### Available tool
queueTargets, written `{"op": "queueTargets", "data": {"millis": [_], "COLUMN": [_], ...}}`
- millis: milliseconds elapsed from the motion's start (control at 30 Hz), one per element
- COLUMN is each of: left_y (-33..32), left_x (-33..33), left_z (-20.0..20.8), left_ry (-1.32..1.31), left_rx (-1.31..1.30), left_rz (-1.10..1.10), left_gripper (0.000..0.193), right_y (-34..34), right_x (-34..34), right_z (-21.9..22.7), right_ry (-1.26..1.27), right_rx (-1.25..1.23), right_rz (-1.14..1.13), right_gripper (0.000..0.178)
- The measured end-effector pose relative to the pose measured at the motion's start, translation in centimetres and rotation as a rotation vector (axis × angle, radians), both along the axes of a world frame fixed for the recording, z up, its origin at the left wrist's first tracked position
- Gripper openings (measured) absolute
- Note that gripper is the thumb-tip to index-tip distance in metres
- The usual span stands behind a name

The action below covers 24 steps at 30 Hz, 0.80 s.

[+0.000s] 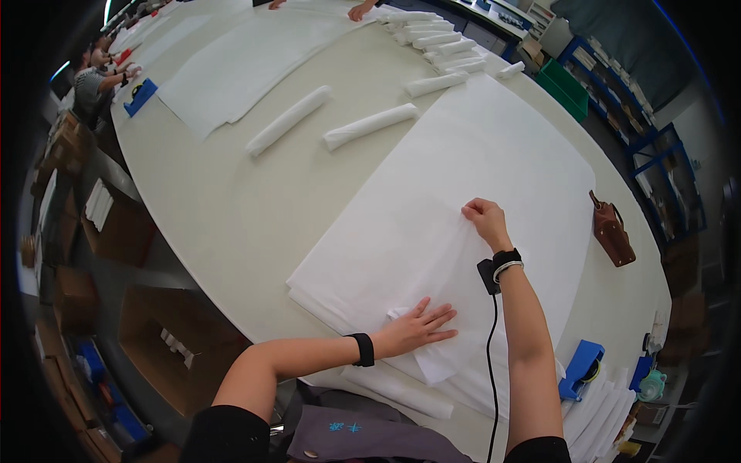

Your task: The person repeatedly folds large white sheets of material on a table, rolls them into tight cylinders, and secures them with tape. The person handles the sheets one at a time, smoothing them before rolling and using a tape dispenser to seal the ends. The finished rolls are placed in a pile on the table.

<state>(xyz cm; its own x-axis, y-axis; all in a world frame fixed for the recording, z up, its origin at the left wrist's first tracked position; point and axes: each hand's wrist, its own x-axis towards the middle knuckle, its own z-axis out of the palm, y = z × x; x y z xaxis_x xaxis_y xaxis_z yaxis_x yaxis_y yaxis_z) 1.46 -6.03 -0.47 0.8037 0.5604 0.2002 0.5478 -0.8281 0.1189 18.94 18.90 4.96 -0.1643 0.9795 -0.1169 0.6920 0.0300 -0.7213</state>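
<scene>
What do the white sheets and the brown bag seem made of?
White sheets: thin paper or plastic film, the look leaves it open; matte, with soft creases. Brown bag: probably leather or imitation leather; smooth, faintly shiny, holding a firm shape.

A brown leather bag (614, 235) lies near the right edge of the pale, smooth bench (208, 208); beyond the bench, a green plastic bin (563, 91) stands near blue metal shelving (611, 86); left, an open brown cardboard box (150, 312) gapes upward.
</scene>
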Motion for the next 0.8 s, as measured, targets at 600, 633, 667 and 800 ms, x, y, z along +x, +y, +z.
{"op": "queueTargets", "data": {"millis": [600,633,667,800], "left_y": [0.6,0.7,0.6,2.0], "left_x": [-0.3,-0.5,-0.7,1.9], "left_z": [0.9,1.8,2.8,4.4], "left_ry": [0.01,-0.003,-0.015,-0.125], "left_rx": [-0.148,-0.171,-0.193,-0.345], "left_rz": [0.167,0.148,0.13,0.035], "left_gripper": [0.071,0.074,0.077,0.104], "right_y": [-27.3,-27.2,-27.7,-28.2], "right_x": [3.9,4.1,4.0,3.1], "right_z": [-0.8,-1.5,-2.2,-2.9], "right_ry": [-0.594,-0.554,-0.561,-0.541], "right_rx": [0.056,0.059,0.109,0.224], "right_rz": [0.068,-0.021,-0.028,0.035], "right_gripper": [0.107,0.107,0.102,0.089]}}
